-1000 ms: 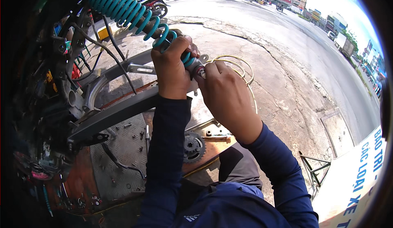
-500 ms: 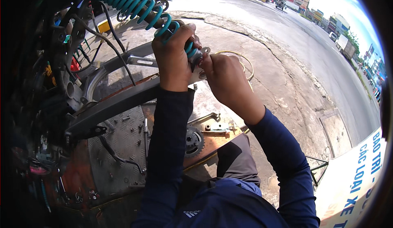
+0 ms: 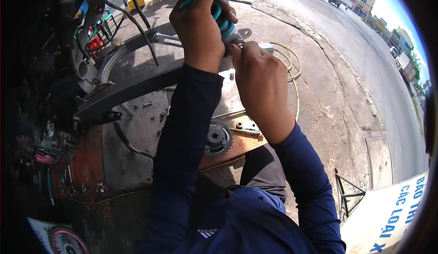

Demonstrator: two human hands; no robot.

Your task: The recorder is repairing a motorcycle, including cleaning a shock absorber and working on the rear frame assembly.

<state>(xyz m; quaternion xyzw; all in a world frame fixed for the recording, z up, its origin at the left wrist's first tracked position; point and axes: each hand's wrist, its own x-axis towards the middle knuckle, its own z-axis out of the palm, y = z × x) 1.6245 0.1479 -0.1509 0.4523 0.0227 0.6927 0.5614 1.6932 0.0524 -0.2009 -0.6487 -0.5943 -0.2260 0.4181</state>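
My left hand [image 3: 198, 35] grips a teal coil-spring shock absorber [image 3: 223, 26] near its lower end, with fingers wrapped round the coils. My right hand [image 3: 260, 85] is closed at the shock's lower eye, thumb and index finger on a small red-and-silver fitting [image 3: 238, 43]. The metal swingarm [image 3: 123, 99] of a partly stripped motorbike passes behind my wrists, and a flat slotted bar [image 3: 166, 39] lies along its upper arm. Some of the fitting is hidden by my fingers.
Below are a plate with scattered bolts [image 3: 132, 135], a sprocket [image 3: 214, 140] and a wooden board [image 3: 244, 149] with parts. A yellow hose [image 3: 296, 89] loops on cracked pavement [image 3: 328, 71]. A signboard [image 3: 383, 217] stands lower right; a pink-rimmed wheel [image 3: 66, 242] shows lower left; the road with vehicles runs right.
Both my hands and the shock have moved up in the picture, so less of the spring shows. The surroundings have shifted with the view, bringing the pink-rimmed wheel in at lower left.
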